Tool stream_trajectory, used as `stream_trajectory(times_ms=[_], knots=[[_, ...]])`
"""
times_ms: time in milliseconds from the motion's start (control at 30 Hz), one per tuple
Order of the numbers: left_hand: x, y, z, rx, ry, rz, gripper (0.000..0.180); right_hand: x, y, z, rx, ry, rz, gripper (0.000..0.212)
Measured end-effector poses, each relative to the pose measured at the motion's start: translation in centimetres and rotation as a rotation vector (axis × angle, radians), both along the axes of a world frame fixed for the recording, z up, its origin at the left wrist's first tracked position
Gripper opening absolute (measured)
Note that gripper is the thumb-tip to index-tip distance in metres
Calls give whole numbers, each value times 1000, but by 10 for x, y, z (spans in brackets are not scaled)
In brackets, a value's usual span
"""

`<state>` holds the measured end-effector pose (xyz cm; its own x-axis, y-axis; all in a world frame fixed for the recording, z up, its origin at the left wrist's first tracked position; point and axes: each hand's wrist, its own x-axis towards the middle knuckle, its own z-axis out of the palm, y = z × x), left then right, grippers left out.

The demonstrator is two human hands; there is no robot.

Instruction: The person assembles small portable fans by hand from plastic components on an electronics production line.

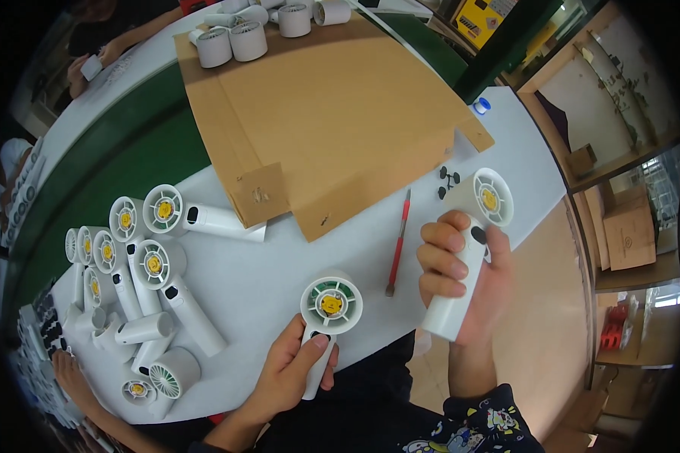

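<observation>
At the near edge of the table (pixel 245 291), the left hand (pixel 289 368) grasps a white handheld fan (pixel 331 306) by its handle, thumb laid at the dark button and fingers curled behind; whether the thumb presses is hard to tell. To the right, the fingers of the right hand (pixel 489 302) wrap firmly round a second fan (pixel 472 260). Both are gripped below the head, probably to leave the grille and yellow hub uncovered and facing the person. The left forearm slants in low; the right stands more upright, raising its fan higher, head leaning right. Between and beyond them lies a red-handled tool (pixel 397 249), within easy reach, with small black parts (pixel 447 181) farther off. More fans (pixel 155 264) crowd the left side, perhaps grouped there to free working room. Cardboard (pixel 332 121) covers the far side, bearing white cylindrical heads (pixel 249 41).
</observation>
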<state>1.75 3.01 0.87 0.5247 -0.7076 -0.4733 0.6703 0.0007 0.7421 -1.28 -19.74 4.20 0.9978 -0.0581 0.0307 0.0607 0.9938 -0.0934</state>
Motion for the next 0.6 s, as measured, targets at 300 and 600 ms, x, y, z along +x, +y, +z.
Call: stream_trajectory(times_ms=[300, 600], knots=[[-1, 3, -3, -29, 53, 18, 31, 1, 3, 2, 182, 104, -53, 25], [1, 0, -7, -57, -1, -3, 31, 3, -1, 1, 240, 101, -34, 30]])
